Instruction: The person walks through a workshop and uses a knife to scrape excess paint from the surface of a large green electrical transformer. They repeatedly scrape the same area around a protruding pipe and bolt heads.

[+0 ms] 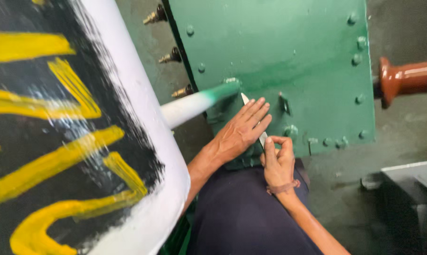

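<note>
A green riveted metal panel (298, 52) fills the upper middle of the head view. My left hand (241, 130) lies flat against its lower left part, fingers stretched out. My right hand (277, 163) is closed on the lower end of a thin pale blade-like tool (246, 99) whose tip shows above my left fingers, against the panel. A white pipe with a green end (199, 104) runs into the panel just above my left hand. A brown band sits on my right wrist.
A big curved white surface with black paint and yellow strokes (57, 141) fills the left. Three brass bolts (171, 56) stick out left of the panel. A reddish-brown rod (407, 78) juts from the right. A grey box (412, 189) stands lower right. Dark blue cloth covers my lap.
</note>
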